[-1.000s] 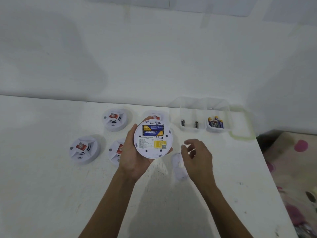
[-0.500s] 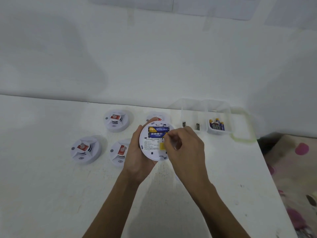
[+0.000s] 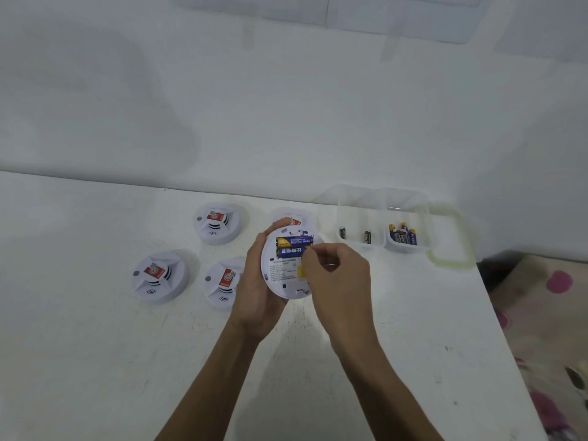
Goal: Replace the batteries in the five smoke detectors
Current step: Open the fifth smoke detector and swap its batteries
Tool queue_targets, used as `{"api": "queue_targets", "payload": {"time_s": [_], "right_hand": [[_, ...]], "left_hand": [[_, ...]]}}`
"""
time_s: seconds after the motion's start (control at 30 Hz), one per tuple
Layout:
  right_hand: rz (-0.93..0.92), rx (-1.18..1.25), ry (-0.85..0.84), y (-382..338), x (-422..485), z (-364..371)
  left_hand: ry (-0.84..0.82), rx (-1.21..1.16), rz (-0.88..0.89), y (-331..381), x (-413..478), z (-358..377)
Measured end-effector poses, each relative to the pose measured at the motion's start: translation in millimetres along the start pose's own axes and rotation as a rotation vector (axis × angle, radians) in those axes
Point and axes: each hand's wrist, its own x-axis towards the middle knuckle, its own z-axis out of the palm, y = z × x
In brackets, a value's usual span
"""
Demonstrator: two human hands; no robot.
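1. Head view: the left hand (image 3: pixel 257 291) holds the smoke detector (image 3: pixel 283 276) back-up above the table (image 3: pixel 95 345), fingers curled round its rim.
2. The right hand (image 3: pixel 337 275) is curled, its fingertips at the right end of the detector's two batteries (image 3: pixel 292 246); whether they pinch one is unclear.

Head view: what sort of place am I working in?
Probably a room in a home, not a workshop: a plain white table against a bare white wall, a clear plastic box of batteries, and flowered fabric, perhaps bedding, beside the table.

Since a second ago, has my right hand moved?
Yes. Against the clear box, the right hand shifted left, onto the lower battery of the held smoke detector.
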Motion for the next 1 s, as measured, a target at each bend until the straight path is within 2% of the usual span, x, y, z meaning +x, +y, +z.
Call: {"api": "queue_targets", "payload": {"time_s": [0.33, 0.5, 0.7, 0.83, 0.93, 1.0], "right_hand": [[0.060, 0.090, 0.025, -1, 0, 7], [0.009, 0.102, 0.074, -4, -2, 10], [-0.160, 0.279, 0.172, -4, -3, 10], [-0.297, 0.408, 0.138, 1, 4, 3], [-0.370, 0.367, 0.022, 1, 13, -4], [-0.493, 0.192, -0.022, -2, 19, -9]], "left_hand": [[0.030, 0.020, 0.080, -3, 2, 0], [0.031, -0.045, 0.100, 3, 5, 3], [0.011, -0.019, 0.068, 5, 9, 3], [0.004, -0.089, 0.037, 8, 12, 0], [0.025, -0.142, 0.007, 5, 11, -4], [0.050, -0.171, -0.056, 3, 11, -5]]}}
